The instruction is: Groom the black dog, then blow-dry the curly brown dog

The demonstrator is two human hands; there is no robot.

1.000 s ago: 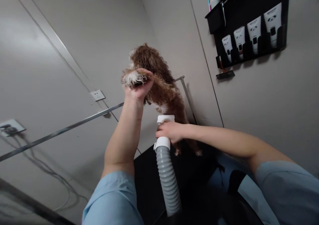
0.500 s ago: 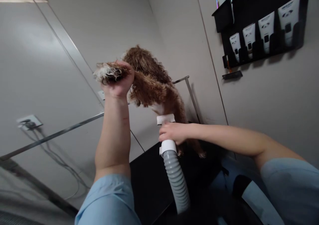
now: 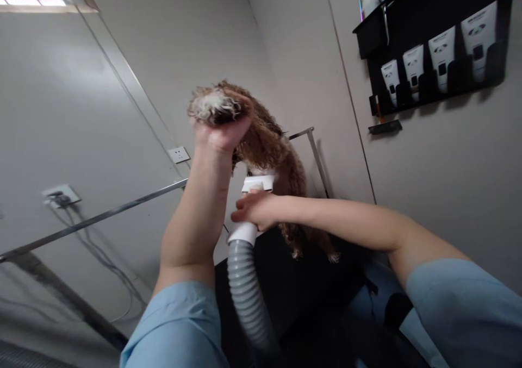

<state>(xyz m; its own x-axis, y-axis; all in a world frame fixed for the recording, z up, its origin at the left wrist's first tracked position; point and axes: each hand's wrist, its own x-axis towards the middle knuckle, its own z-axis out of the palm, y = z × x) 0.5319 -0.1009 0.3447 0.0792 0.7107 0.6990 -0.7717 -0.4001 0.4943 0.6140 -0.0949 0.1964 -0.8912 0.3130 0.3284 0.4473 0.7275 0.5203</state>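
A brown curly-haired dog stands on a black table top. My left hand is raised and closed around one of its legs, near the white-tipped paw, which sticks out past my fingers. My right hand is wrapped round the white handle of a dryer nozzle. The nozzle's wide flat mouth is close under the dog's chest; whether it touches the coat I cannot tell. From the handle a grey ribbed hose runs down toward me. My left hand and the leg hide much of the dog's head.
Metal rails run along the left and behind the dog. A wall socket with plugged-in cables is at left, another socket nearer the dog. On the right wall hangs a black rack holding several white clippers.
My left hand has moved right with the paw, closer to the dog's body. The nozzle has shifted left and slightly up, and its hose now leans the other way. The view has moved slightly.
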